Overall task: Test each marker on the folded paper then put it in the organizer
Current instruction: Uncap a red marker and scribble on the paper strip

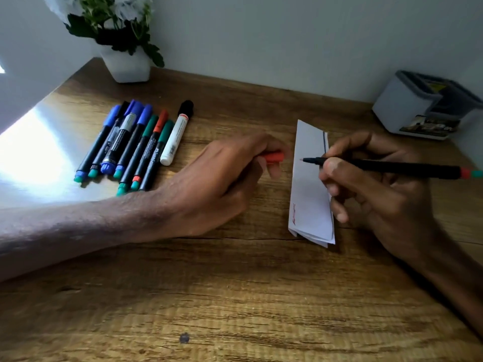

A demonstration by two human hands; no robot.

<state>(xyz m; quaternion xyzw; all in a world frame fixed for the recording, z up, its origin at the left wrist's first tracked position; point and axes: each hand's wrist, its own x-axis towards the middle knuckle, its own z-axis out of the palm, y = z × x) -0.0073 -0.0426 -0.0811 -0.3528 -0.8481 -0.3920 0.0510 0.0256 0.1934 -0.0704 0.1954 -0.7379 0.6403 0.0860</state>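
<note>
Right hand (371, 178): mine, resting on its outer edge on the bench (235, 296) against the right side of the folded paper (309, 184). Thumb and fingers pinch one uncapped marker (392, 167) near its front. Barrel black, lying almost level, rear end banded red then green and pointing away from the paper to the right. Tip over the paper's left half, about midway along its length; whether it touches the sheet I cannot tell.

Left hand (230, 173): mine, palm down on the bench just left of the paper, forearm coming in from the left. Fingers curled closed around one red cap (273, 156), whose end sticks out toward the paper.

Folded paper: one, long and narrow, flat on the bench between my hands. One dark line along its far right edge; one small red scribble at its near left edge.

Row of markers (130, 145): well left of the paper, lying side by side, all capped. Eight by my count, though the blue-capped ones overlap. One white-barrelled marker (176, 134) with a black cap at the end nearest the paper.

Organizer (428, 105): one, grey-white, beyond the paper to its right, by the wall.

Potted plant (122, 40): one, white pot, beyond the row of markers.
</note>
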